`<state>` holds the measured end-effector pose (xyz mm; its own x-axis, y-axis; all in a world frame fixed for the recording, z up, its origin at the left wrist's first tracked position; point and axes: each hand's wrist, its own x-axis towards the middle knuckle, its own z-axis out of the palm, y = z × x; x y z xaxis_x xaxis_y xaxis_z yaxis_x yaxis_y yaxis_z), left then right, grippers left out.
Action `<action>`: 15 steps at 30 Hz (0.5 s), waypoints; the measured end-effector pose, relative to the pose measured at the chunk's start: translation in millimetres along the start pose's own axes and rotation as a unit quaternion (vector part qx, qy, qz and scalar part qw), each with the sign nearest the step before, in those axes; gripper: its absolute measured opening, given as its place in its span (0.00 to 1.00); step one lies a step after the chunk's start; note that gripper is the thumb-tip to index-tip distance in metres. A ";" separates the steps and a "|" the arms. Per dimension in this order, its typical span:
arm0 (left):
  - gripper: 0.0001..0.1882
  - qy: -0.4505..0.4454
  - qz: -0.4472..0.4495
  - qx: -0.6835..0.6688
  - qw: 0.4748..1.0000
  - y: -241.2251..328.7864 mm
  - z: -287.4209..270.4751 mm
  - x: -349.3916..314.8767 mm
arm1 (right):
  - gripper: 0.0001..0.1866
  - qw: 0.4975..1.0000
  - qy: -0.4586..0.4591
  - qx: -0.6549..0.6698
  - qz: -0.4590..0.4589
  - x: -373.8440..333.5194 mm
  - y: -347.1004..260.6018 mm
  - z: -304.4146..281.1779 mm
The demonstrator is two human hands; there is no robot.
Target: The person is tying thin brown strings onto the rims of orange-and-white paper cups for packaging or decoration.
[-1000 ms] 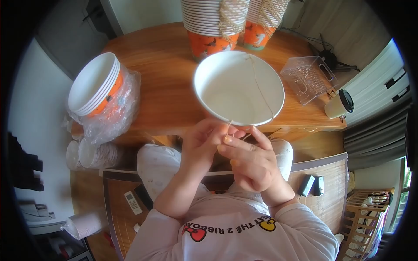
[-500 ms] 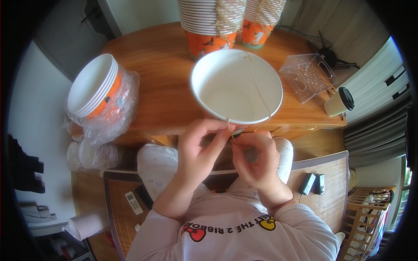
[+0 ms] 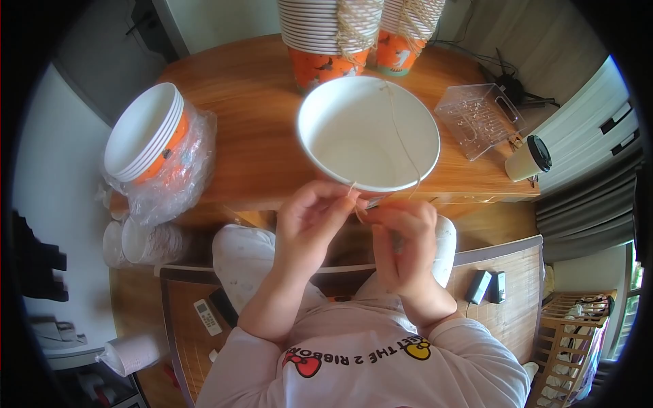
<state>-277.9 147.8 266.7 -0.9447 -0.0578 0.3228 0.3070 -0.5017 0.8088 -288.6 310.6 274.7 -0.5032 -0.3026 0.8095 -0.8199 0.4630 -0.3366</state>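
Observation:
A large white-lined paper bucket point(image 3: 323, 126) stands upright at the table's near edge, its mouth facing up. A thin tan cord point(image 3: 396, 126) runs from its far rim across the opening and over the near right rim towards my right hand. My left hand point(image 3: 309, 221) is at the near rim, its thumb and index finger pinching the cord where a short end sticks up. Close beside it, my right hand point(image 3: 407, 234) has its fingertips closed on the cord just below the rim. The fingertips partly hide the cord between them.
Behind stand two tall stacks of orange-patterned buckets point(image 3: 320, 64), with cords hanging over their rims. Left on the table are nested buckets point(image 3: 146, 132) in clear plastic wrap. At the right are a clear plastic box point(image 3: 479, 119) and a lidded cup point(image 3: 524, 163). Wrapped cups point(image 3: 153, 241) sit lower left.
Both hands have shifted slightly upward against the near rim. My right hand has turned a little, and its fingertips now meet the left ones on the cord. The bucket stays put.

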 end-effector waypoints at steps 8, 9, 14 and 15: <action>0.07 0.007 0.000 0.031 1.000 -2.3 -1.6 -0.9 | 0.24 0.999 0.027 0.011 0.031 10.6 -0.2 2.9; 0.07 0.009 -0.003 0.024 1.000 -2.7 -1.9 -1.1 | 0.23 0.998 0.041 0.021 0.034 8.7 1.6 5.6; 0.08 -0.011 -0.050 -0.012 0.999 0.2 -6.4 0.2 | 0.22 0.995 0.062 0.052 0.054 7.8 2.1 6.9; 0.08 -0.023 -0.083 -0.034 0.996 1.5 -7.8 0.3 | 0.22 0.995 0.061 0.060 0.053 11.3 0.0 5.6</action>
<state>-278.7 140.3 264.1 -0.9749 0.0693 0.2117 0.1378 -0.5591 0.8176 -295.9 302.5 281.1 -0.5572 -0.1510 0.8166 -0.7949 0.3816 -0.4718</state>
